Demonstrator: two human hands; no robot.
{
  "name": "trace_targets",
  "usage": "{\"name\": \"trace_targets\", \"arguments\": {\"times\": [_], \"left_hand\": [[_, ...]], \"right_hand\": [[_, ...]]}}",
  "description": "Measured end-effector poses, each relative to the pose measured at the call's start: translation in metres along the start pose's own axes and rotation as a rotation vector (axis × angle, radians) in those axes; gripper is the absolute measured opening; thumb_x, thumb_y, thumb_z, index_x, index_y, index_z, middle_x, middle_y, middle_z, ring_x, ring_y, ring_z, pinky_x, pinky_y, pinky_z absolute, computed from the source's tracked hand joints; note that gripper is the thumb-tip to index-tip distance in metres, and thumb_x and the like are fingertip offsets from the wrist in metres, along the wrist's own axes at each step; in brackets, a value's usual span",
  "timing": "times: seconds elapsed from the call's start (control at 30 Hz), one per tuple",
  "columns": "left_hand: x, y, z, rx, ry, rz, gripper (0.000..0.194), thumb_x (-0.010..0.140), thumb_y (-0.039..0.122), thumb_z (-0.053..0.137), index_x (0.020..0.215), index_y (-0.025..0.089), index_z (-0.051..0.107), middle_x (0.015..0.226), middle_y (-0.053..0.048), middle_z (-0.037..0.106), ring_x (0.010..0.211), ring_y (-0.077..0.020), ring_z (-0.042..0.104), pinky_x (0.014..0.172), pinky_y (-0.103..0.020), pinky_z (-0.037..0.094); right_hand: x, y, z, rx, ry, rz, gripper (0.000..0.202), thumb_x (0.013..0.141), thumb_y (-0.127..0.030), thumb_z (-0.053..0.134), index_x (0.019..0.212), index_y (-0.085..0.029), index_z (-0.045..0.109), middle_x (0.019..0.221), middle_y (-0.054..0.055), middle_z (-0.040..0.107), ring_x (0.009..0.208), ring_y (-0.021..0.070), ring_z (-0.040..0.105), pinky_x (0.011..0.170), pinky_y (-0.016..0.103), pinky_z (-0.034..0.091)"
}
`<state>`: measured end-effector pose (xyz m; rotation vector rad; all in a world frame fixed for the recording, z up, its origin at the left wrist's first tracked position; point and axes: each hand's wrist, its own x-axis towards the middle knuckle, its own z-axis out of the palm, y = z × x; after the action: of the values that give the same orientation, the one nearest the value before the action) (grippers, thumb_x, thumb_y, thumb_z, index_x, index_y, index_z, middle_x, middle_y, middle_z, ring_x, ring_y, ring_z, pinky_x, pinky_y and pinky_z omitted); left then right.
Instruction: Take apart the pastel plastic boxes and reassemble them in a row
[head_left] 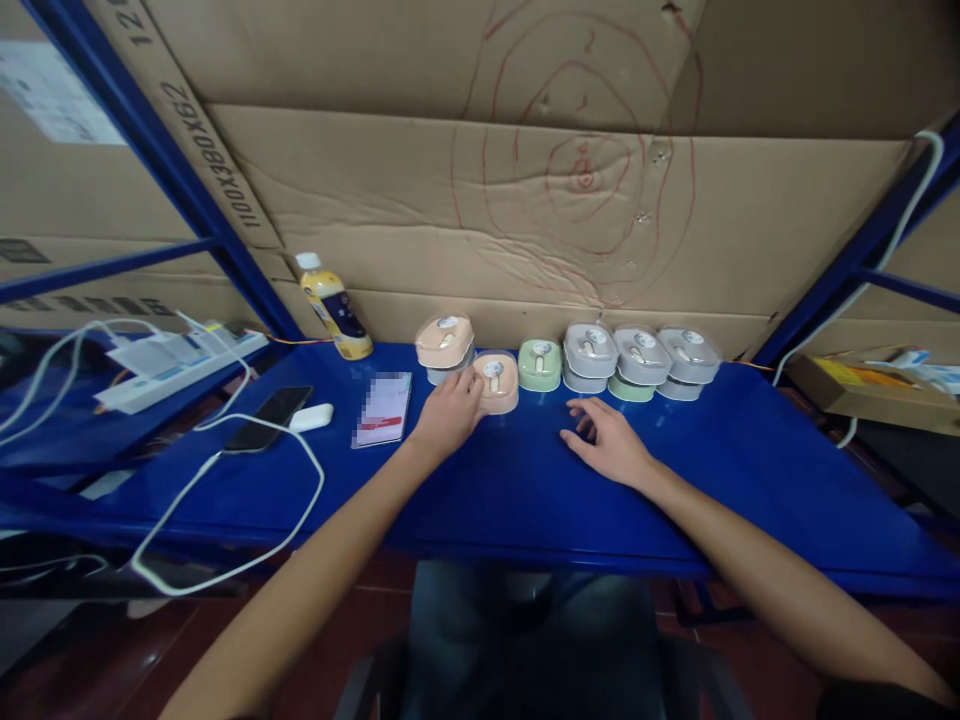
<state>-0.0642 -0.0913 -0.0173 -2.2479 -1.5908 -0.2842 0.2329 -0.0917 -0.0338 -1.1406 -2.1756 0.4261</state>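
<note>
My left hand [451,415] is closed on the left side of a low pink container [499,385] with a clear lid, which rests on the blue table. Its fingertips are partly hidden against the container. My right hand [611,445] hovers at or just above the tabletop, fingers curved and apart, holding nothing. Between the hands, farther back, sits a single green container [540,365]. Behind my left hand a pink container [445,340] is stacked on a grey one. Beyond my right hand stand stacks with grey containers [590,347] on top; the middle stack [641,355] has a green one below.
A phone with a lit screen [382,408] lies left of my left hand. Farther left are a dark phone [268,420], a white earbud case [311,417], a looped white cable [319,500] and a power strip [184,370]. A yellow bottle [335,310] stands by the cardboard wall [360,180].
</note>
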Motion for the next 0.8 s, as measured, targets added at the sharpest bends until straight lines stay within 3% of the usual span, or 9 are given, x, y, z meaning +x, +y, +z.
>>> {"name": "trace_targets", "arguments": {"times": [0.1, 0.23, 0.3, 0.4, 0.5, 0.6, 0.7, 0.8], "left_hand": [[0.024, -0.013, 0.013, 0.005, 0.037, 0.036, 0.039, 0.096, 0.018, 0.056, 0.133, 0.007, 0.059, 0.139, -0.027, 0.06, 0.136, -0.0379, 0.053, 0.114, -0.051, 0.045], [0.039, -0.02, 0.019, -0.021, 0.111, 0.017, 0.043, 0.094, 0.006, 0.045, 0.135, 0.006, 0.058, 0.146, -0.028, 0.055, 0.149, -0.0378, 0.042, 0.119, -0.055, 0.038], [0.042, -0.023, 0.016, -0.059, 0.156, -0.047, 0.046, 0.093, 0.009, 0.047, 0.138, 0.01, 0.056, 0.151, -0.027, 0.05, 0.152, -0.0399, 0.036, 0.12, -0.06, 0.035], [0.045, -0.031, 0.009, -0.109, 0.272, -0.261, 0.056, 0.092, 0.028, 0.06, 0.145, 0.013, 0.048, 0.159, -0.027, 0.04, 0.153, -0.0454, 0.03, 0.119, -0.066, 0.031], [0.053, -0.041, 0.005, -0.183, 0.304, -0.567, 0.087, 0.081, 0.052, 0.076, 0.149, 0.011, 0.04, 0.155, -0.032, 0.038, 0.146, -0.0524, 0.036, 0.113, -0.068, 0.036], [0.061, -0.048, 0.01, -0.312, 0.203, -0.79, 0.103, 0.072, 0.061, 0.082, 0.149, 0.009, 0.037, 0.143, -0.033, 0.048, 0.132, -0.0529, 0.052, 0.102, -0.065, 0.048], [0.063, -0.051, 0.016, -0.39, 0.172, -0.82, 0.096, 0.075, 0.056, 0.08, 0.148, 0.01, 0.038, 0.138, -0.029, 0.052, 0.126, -0.0485, 0.058, 0.1, -0.059, 0.052], [0.056, -0.051, 0.013, -0.384, 0.27, -0.741, 0.09, 0.08, 0.048, 0.077, 0.15, 0.011, 0.035, 0.141, -0.027, 0.048, 0.134, -0.0456, 0.053, 0.106, -0.058, 0.049]], "right_hand": [[0.001, 0.001, -0.001, -0.003, -0.004, -0.005, 0.038, 0.091, -0.036, 0.065, 0.126, -0.02, 0.061, 0.112, 0.009, 0.066, 0.079, 0.0183, 0.067, 0.074, 0.038, 0.059], [0.0, -0.003, -0.003, -0.018, -0.023, -0.019, 0.035, 0.092, -0.035, 0.065, 0.124, -0.021, 0.062, 0.111, 0.009, 0.067, 0.079, 0.0182, 0.067, 0.072, 0.037, 0.059], [-0.001, -0.005, -0.004, -0.019, -0.033, -0.028, 0.035, 0.092, -0.036, 0.065, 0.124, -0.022, 0.062, 0.111, 0.009, 0.067, 0.079, 0.0182, 0.068, 0.073, 0.037, 0.059], [-0.001, -0.006, -0.005, -0.023, -0.045, -0.04, 0.034, 0.092, -0.037, 0.065, 0.123, -0.022, 0.062, 0.11, 0.008, 0.067, 0.078, 0.0184, 0.068, 0.073, 0.038, 0.059], [-0.001, -0.007, -0.005, -0.027, -0.044, -0.055, 0.032, 0.093, -0.037, 0.065, 0.122, -0.022, 0.063, 0.108, 0.008, 0.068, 0.078, 0.0187, 0.069, 0.073, 0.039, 0.059], [-0.001, -0.007, -0.005, -0.027, -0.04, -0.065, 0.031, 0.093, -0.037, 0.064, 0.121, -0.023, 0.063, 0.107, 0.007, 0.068, 0.078, 0.0188, 0.069, 0.074, 0.039, 0.06], [-0.001, -0.006, -0.006, -0.018, -0.043, -0.051, 0.031, 0.093, -0.037, 0.064, 0.12, -0.022, 0.064, 0.106, 0.008, 0.068, 0.077, 0.0188, 0.068, 0.071, 0.038, 0.06], [-0.001, -0.004, -0.007, -0.016, -0.041, -0.048, 0.031, 0.093, -0.037, 0.064, 0.12, -0.022, 0.064, 0.107, 0.008, 0.068, 0.076, 0.0187, 0.067, 0.07, 0.038, 0.06]]}}
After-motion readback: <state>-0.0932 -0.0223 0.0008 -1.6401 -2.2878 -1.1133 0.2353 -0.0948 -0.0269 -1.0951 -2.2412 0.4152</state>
